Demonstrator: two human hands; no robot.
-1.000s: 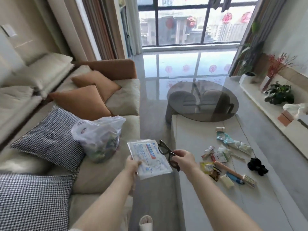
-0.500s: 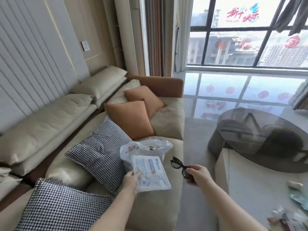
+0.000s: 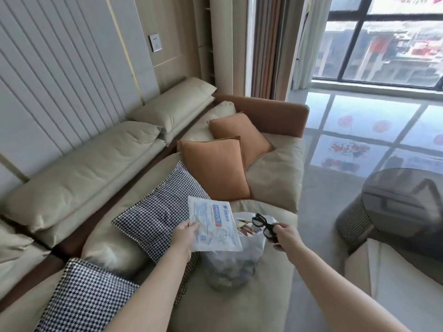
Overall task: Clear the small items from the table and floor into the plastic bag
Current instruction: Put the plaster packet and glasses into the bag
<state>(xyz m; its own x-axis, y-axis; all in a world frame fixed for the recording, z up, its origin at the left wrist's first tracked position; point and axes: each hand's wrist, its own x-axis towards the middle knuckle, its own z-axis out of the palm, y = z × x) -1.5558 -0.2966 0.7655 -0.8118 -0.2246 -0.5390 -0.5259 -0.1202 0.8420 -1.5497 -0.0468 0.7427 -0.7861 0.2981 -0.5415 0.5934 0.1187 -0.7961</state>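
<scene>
A clear plastic bag (image 3: pixel 236 262) stands upright on the beige sofa seat (image 3: pixel 239 305), low in the middle of the frame. Its mouth faces up and is open, showing a jumble of small colourful items inside.

Over the left side of the bag's mouth hangs a flat white packet (image 3: pixel 213 226) with blue print. Its long axis runs from the upper left down to the lower right, its printed face turned toward the camera. The left hand (image 3: pixel 185 238) pinches its lower left edge, thumb on top and fingers curled behind, with the bare forearm reaching up from the bottom of the frame.

Just right of the packet, above the bag's right rim, is a pair of black-framed glasses (image 3: pixel 263 225), lenses pointing toward the upper left. The right hand (image 3: pixel 286 238) grips the frame with curled fingers, back of the hand upward, the arm stretching in from the lower right corner.

Left of the bag lean two houndstooth cushions (image 3: pixel 160 214); above it sit two orange cushions (image 3: pixel 215 168). A dark round glass tabletop (image 3: pixel 405 200) shows at the right edge.
</scene>
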